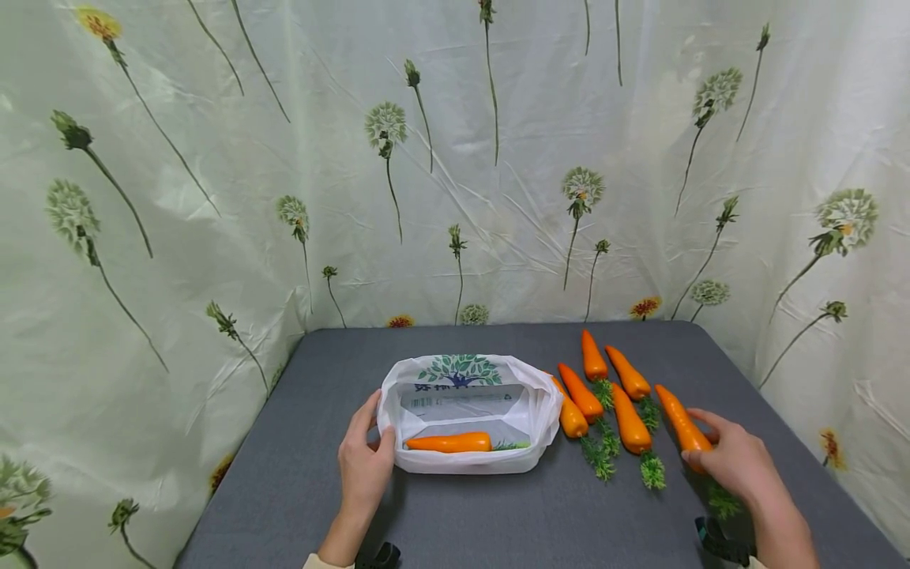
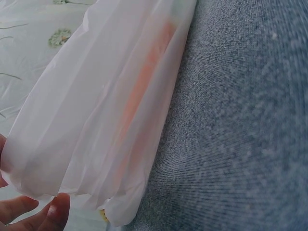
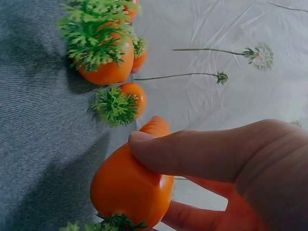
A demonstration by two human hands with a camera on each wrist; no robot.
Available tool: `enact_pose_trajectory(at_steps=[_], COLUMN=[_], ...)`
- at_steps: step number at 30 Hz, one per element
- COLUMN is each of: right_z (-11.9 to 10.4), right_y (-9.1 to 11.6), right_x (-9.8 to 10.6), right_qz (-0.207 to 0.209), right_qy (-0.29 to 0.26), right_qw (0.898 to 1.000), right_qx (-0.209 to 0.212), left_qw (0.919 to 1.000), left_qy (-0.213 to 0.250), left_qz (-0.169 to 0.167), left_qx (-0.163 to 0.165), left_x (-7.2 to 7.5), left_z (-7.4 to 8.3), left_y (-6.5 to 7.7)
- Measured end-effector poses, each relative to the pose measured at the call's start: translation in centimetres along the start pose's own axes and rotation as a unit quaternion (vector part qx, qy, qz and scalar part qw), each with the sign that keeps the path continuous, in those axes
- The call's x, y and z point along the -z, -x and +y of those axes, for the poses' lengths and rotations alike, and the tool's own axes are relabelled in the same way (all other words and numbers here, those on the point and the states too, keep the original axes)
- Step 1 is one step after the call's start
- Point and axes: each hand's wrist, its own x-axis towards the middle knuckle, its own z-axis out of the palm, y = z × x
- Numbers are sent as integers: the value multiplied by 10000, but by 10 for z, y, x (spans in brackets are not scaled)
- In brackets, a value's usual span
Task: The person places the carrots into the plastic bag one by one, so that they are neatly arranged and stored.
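Note:
My left hand (image 1: 366, 462) holds the left rim of a white plastic bag (image 1: 469, 465), its thumb and fingers at the bag's edge. Printed with a green tree, the bag stands with its mouth wide, and one toy carrot (image 1: 451, 442) lies inside along the near wall. Through the thin plastic the same carrot shows as an orange streak in the left wrist view. Over at the right, my right hand (image 1: 739, 458) pinches another carrot (image 3: 127, 185) near its leafy end, thumb on one side and fingers on the other. Its narrow tip points away from me.
Several more carrots with green tops (image 1: 629, 419) lie between the bag and my right hand, the nearest one touching or almost touching the bag. All rest on a dark grey table (image 1: 498, 521). A pale curtain with a dandelion print (image 1: 441, 197) hangs behind and along both sides.

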Motion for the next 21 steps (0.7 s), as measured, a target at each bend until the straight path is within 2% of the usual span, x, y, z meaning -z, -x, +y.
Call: enact_pose_trajectory(at_steps=[11,21], right_z=[-9,-24], right_y=[-1,-1], right_x=[7,9], right_qz=[254,415], right_qy=[136,203], right_qw=[9993,9980], right_qx=[217,442], left_qw=[9998,10000], left_qy=[63,52], left_qz=[-8,-22], left_qx=[-168,-81], left_x=[1,0], left_z=[1,2], left_y=[1,0])
